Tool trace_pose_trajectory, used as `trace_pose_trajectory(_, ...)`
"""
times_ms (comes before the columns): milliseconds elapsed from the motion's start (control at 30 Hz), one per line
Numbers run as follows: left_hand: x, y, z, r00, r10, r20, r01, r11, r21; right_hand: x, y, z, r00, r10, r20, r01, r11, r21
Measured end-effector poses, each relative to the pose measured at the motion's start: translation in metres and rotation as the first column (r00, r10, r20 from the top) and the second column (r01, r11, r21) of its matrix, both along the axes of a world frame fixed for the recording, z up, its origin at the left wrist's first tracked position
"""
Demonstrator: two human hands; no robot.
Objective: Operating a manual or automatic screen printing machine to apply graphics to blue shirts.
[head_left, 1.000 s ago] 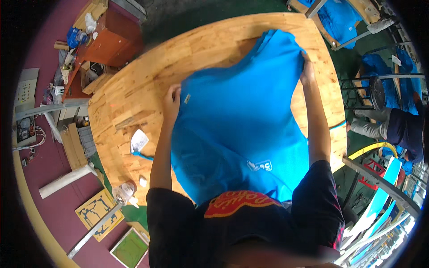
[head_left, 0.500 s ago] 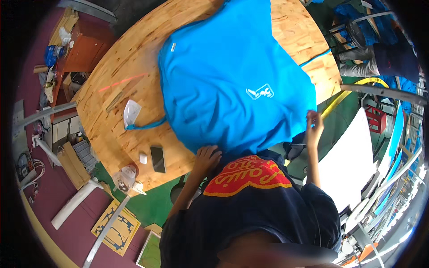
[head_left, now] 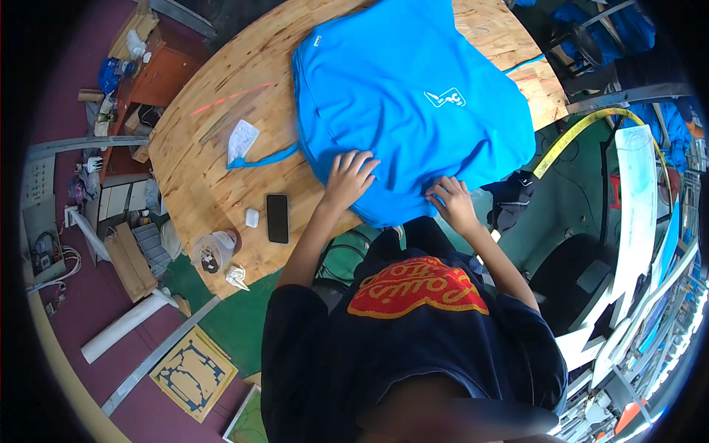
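A bright blue cloth [head_left: 399, 96] with a small white print and thin ties at its sides lies rumpled over the wooden table. Its near edge hangs a little past the tabletop toward me. My left hand [head_left: 350, 179] rests on the near left part of the cloth, palm down, with the fingers bent and slightly apart. To its right, my right hand [head_left: 453, 203] has its thumb and fingers drawn together on a fold near the edge. The left tie [head_left: 269, 158] runs out to a white paper tag [head_left: 241, 141] on the table.
A black phone [head_left: 278, 218], a small white case [head_left: 252, 218] and a clear plastic cup [head_left: 214, 251] stand on the table [head_left: 185, 170] at the left. A yellow hose [head_left: 569, 136] curves beyond the right edge. White panels [head_left: 634, 207] lean farther right.
My right hand has come leftward from the cloth's right corner to its near edge. My left hand has moved forward onto the cloth. The whole view has shifted slightly.
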State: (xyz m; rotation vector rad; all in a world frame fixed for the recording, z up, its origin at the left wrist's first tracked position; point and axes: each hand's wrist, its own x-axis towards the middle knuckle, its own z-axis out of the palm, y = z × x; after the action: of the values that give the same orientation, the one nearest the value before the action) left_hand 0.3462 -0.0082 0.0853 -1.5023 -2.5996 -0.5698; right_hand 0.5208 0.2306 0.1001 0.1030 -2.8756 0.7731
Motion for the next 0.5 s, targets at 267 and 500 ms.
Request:
trace_pose_trajectory(267,-0.005,0.015,0.023,0.996,-0.072,0.059,0.054,0.963,0.262,-0.012,-0.01,0.009,0.998,-0.05,-0.049,0.059,0.978,0.199)
trace_pose_trajectory(500,0.005,-0.013,0.033,0.996,-0.088,-0.021,0.091,0.97,0.224,-0.006,-0.013,0.029,0.981,0.164,-0.101,-0.157,0.985,0.073)
